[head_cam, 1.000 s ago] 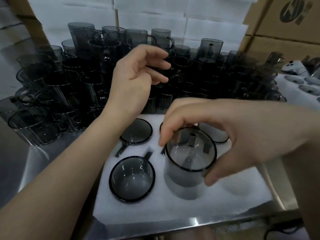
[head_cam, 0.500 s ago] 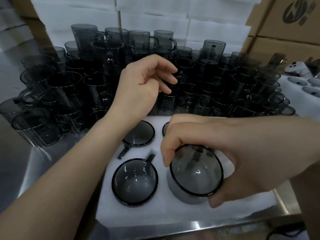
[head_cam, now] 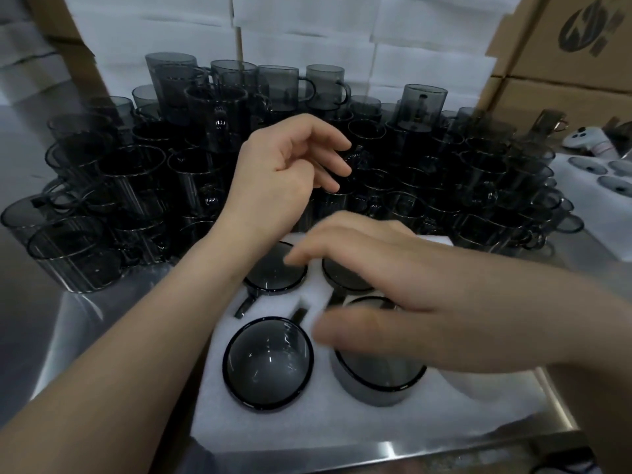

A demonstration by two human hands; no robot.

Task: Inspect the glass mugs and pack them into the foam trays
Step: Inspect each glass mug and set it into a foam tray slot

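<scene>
Big crowd of dark glass mugs on the desk, right behind the foam tray. Left hand hovers over them, fingers loosely curled, holding nothing. One mug sits in the tray's front-left slot. A second mug is in the front-middle slot under the blurry right hand, whose fingers are stretched out, not gripping.

The foam tray is plain white. The packed mugs are smoky, see-through grey with black rims (the massed mugs behind look nearly black). The worktop is dull silver-grey. The stacked foam sheets are white, and the cardboard boxes are brown, one printed with a black logo.
</scene>
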